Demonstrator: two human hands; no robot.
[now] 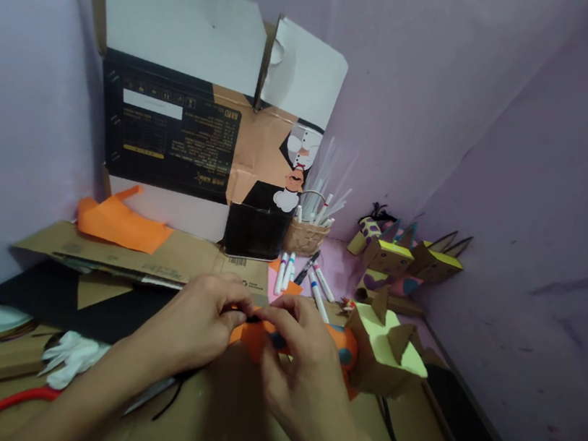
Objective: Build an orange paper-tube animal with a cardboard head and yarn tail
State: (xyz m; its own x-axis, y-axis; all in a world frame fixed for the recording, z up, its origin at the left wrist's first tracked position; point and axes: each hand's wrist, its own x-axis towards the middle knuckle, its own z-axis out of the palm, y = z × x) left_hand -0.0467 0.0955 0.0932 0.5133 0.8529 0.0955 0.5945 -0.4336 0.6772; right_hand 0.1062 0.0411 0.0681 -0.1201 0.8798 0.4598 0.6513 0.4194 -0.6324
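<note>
A paper craft animal lies in front of me. Its orange spotted tube body (346,346) joins a cardboard box head (387,372) with a pale yellow-green face and cardboard ears. My right hand (301,364) is closed round the tube, thumb below and fingers on top. At the tube's left end, my left hand (208,322) pinches with thumb and forefinger. A small dark bit shows between those fingertips, but its kind is hidden. The fingertips of both hands nearly meet there.
Markers (319,297) lie behind the hands, near a woven basket (307,238) of clear sticks. Similar craft animals (390,257) stand back right. A large opened carton (169,130) leans on the wall. Orange paper (124,222), white gloves (71,357) and a red curved handle (8,403) are at left.
</note>
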